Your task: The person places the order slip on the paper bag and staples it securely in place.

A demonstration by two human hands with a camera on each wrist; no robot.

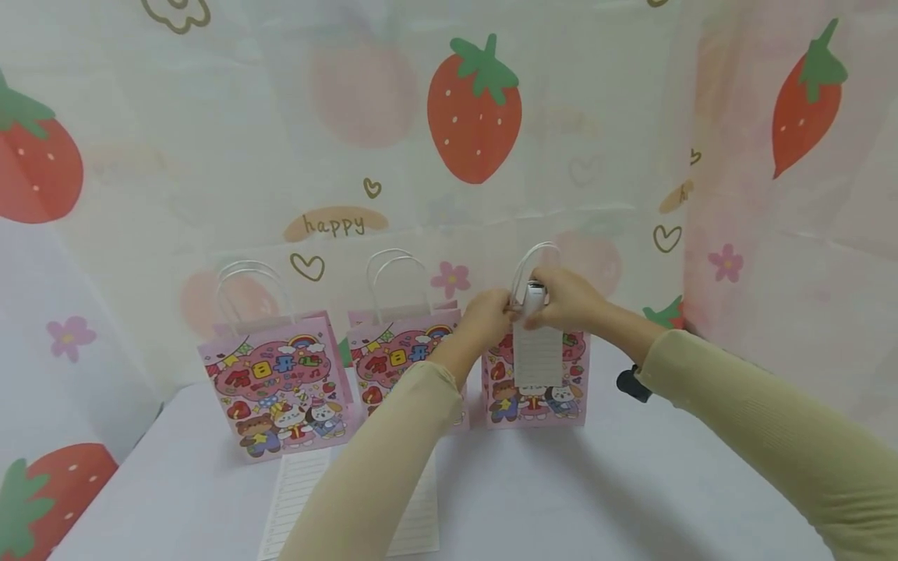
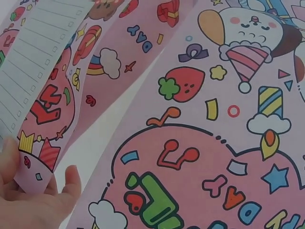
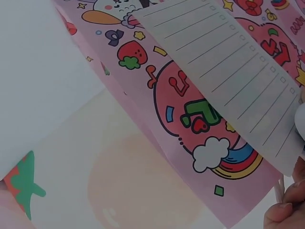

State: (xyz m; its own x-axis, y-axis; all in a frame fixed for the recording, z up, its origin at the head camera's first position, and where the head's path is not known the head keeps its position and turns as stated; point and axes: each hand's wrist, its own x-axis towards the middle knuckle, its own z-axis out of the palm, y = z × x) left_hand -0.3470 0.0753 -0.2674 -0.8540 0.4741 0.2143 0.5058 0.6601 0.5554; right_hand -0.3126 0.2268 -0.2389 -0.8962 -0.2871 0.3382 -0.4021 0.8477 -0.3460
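Note:
A pink paper gift bag (image 1: 501,405) with cartoon animals stands upright at the right of the row, its white handles raised. Against its front hangs a lined paper sheet (image 1: 539,358) with small checkboxes. My left hand (image 1: 484,318) pinches the sheet and the bag at the top edge; in the left wrist view the thumb of that hand (image 2: 38,195) lies on the sheet's side. My right hand (image 1: 571,300) grips a small white stapler (image 1: 535,294) at the top of sheet and bag. Only a white rounded bit of the stapler (image 3: 300,121) shows in the right wrist view.
Two matching pink bags, one at the left (image 1: 281,389) and one in the middle (image 1: 368,358), stand on the white table (image 1: 533,499). Two lined sheets lie before them, partly under my left sleeve (image 1: 379,467). A strawberry-print cloth (image 1: 596,117) hangs behind. A dark object (image 1: 634,385) sits below my right wrist.

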